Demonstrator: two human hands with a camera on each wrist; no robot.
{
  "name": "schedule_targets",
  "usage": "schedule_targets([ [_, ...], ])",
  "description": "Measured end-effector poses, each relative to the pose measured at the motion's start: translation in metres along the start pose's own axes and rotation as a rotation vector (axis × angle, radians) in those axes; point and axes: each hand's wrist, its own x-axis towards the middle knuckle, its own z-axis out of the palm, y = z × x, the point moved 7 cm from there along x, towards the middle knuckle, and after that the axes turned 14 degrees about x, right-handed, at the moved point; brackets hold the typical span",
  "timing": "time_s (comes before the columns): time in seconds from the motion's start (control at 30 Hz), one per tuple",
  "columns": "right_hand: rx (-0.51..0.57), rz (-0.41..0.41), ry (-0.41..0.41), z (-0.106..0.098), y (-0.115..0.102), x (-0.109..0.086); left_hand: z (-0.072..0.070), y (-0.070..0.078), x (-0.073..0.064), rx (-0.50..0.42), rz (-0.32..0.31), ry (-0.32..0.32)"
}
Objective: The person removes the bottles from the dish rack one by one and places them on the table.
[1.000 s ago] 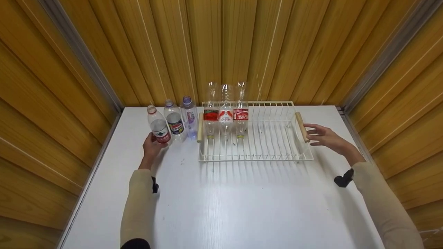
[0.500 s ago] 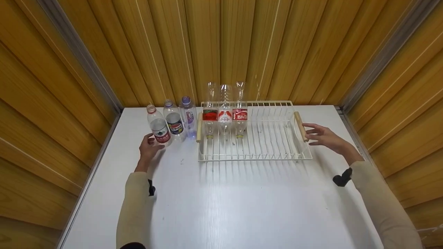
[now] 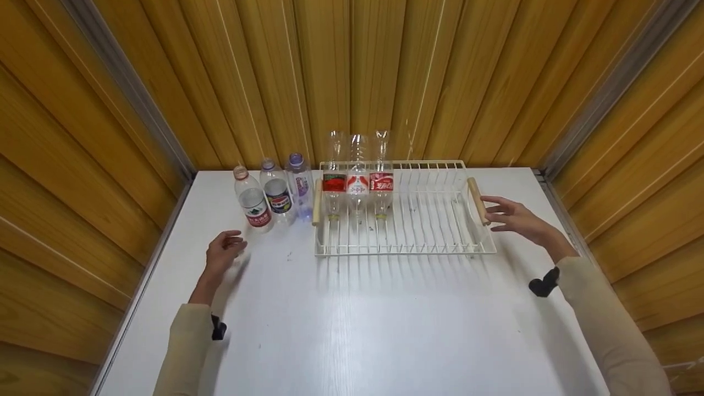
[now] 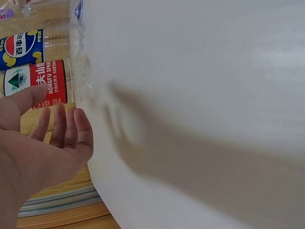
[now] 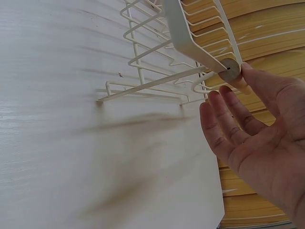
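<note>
Near Nongfu btl [image 3: 254, 206] — L grip [image 3: 223, 254] released, now backed off; R grip [image 3: 517, 220] loose, touching handle [image 3: 477, 201].

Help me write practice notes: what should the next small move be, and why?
Probably ease the right hand off the wooden handle: the wire rack sits on the table holding three upside-down bottles, and the left hand is apart from the three standing bottles beside it, so nothing seems to need steadying.
</note>
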Motion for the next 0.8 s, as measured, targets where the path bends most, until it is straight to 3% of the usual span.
schedule_targets([
  [0.23,-0.025,0.002,0.002,-0.003,0.002,-0.002,0.007,0.020,-0.010,0.017,0.051,-0.058],
  [0.57,0.006,-0.007,-0.002,-0.001,0.004,-0.004,0.051,0.076,-0.022,0.047,0.285,-0.309],
  [0.8,0.020,0.004,0.013,0.000,0.005,-0.001,0.072,0.107,-0.020,-0.025,0.337,-0.307],
])
